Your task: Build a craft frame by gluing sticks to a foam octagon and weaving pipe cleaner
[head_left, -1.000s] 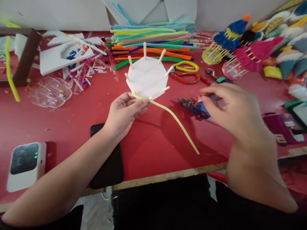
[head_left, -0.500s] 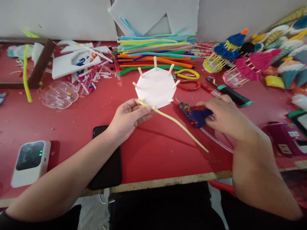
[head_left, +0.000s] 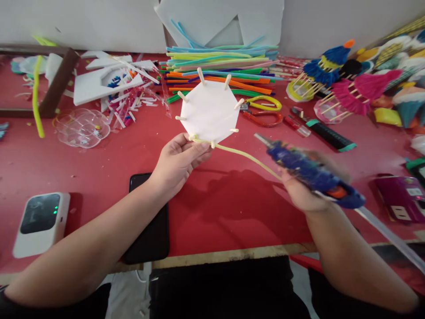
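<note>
A white foam-like octagon (head_left: 210, 110) with short wooden sticks standing around its rim is held up by my left hand (head_left: 179, 161). My left thumb and fingers pinch its near edge. Along that edge runs a pale yellow pipe cleaner (head_left: 245, 155), passing by the sticks near my thumb, its loose end trailing right behind my other hand. My right hand (head_left: 303, 190) is closed around a blue hot glue gun (head_left: 308, 170), slightly blurred. The nozzle points left toward the octagon but stays apart from it. A clear glue stick (head_left: 388, 235) extends from its rear.
Colourful pipe cleaners (head_left: 219, 66) lie in a pile at the back. Pliers (head_left: 264, 110) and a cutter knife (head_left: 332, 135) are at right, near finished stick figures (head_left: 358, 95). A black phone (head_left: 149, 226), white device (head_left: 41, 223) and clear bead tray (head_left: 83, 128) are at left.
My right hand has lifted the glue gun off the table and turned it, nozzle leftward. The octagon has rotated and risen slightly in my left hand.
</note>
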`<action>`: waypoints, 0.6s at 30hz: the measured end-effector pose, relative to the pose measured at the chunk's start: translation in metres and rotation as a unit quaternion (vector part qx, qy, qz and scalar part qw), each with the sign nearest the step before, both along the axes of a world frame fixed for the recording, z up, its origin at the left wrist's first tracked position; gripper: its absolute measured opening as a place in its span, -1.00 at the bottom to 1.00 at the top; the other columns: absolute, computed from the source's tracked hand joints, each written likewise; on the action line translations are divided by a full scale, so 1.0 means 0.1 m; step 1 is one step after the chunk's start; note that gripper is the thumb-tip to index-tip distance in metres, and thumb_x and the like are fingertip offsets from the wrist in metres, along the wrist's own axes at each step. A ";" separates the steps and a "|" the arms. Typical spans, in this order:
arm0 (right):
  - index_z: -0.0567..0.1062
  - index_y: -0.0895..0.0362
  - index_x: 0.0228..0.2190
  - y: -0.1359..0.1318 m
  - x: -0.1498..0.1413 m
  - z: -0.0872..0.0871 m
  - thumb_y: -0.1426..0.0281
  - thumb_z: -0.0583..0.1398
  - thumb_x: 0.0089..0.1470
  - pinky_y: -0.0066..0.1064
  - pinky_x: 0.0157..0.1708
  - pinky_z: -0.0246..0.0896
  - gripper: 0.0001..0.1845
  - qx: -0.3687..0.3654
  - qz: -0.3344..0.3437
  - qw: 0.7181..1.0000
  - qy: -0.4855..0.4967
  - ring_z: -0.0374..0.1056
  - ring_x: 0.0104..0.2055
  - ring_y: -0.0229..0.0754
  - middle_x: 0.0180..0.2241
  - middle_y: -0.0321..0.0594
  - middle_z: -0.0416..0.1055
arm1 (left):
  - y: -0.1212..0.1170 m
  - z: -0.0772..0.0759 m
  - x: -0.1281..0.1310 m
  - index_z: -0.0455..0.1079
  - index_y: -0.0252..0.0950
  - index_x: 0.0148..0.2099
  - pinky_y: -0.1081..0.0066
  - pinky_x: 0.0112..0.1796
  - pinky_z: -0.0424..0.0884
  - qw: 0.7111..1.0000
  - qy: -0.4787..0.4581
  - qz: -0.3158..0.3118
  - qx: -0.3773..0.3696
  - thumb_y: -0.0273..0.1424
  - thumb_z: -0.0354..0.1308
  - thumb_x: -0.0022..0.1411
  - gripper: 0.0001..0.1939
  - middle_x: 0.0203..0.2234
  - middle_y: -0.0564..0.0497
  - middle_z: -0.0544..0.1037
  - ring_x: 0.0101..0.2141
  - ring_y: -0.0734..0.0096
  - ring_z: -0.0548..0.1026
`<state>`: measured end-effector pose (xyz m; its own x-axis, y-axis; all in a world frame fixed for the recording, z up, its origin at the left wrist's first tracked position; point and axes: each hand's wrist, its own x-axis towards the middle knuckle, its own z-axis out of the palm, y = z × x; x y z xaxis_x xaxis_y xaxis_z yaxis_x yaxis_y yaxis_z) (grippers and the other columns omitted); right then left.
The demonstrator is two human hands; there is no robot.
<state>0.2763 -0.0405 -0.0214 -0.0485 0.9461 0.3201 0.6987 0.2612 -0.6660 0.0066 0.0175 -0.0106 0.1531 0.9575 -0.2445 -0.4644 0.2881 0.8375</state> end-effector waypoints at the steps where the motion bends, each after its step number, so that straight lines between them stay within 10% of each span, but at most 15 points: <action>1: 0.47 -0.10 -0.25 -0.02 -0.06 0.03 0.40 0.26 0.00 -0.20 -0.36 0.35 -0.77 0.071 0.022 0.997 0.000 0.47 -0.38 -0.04 -0.38 -0.26 0.52 | 0.00 0.00 0.00 0.46 -0.27 -0.33 0.51 -0.19 0.57 1.000 0.000 -0.002 -0.001 -0.45 0.49 -0.03 -0.74 -0.40 0.09 0.65 -0.33 0.52 0.64; 5: 0.49 -0.07 -0.22 -0.02 -0.23 0.12 0.53 0.26 -0.11 -0.29 -0.45 0.34 -0.63 0.224 0.068 0.971 -0.047 0.45 -0.47 -0.12 -0.45 -0.29 0.52 | -0.02 0.04 0.02 0.48 -0.27 -0.25 0.55 -0.25 0.56 1.000 0.003 -0.014 -0.008 -0.48 0.49 -0.04 -0.70 -0.36 0.07 0.67 -0.33 0.52 0.63; 18: 0.32 0.01 -0.41 0.04 -0.36 0.09 0.42 0.18 -0.15 -0.39 -0.59 0.23 -0.83 0.235 0.050 0.958 -0.156 0.32 -0.58 -0.20 -0.58 -0.34 0.36 | -0.05 0.07 0.04 0.50 -0.32 -0.33 0.54 -0.25 0.54 1.000 0.015 -0.023 -0.014 -0.47 0.49 -0.06 -0.75 -0.44 0.06 0.66 -0.38 0.55 0.61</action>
<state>0.2406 -0.0369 -0.0126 -0.2930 0.6875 0.6645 0.8007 0.5563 -0.2224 0.0102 0.0128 -0.0037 0.1899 0.9423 -0.2758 -0.4247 0.3321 0.8422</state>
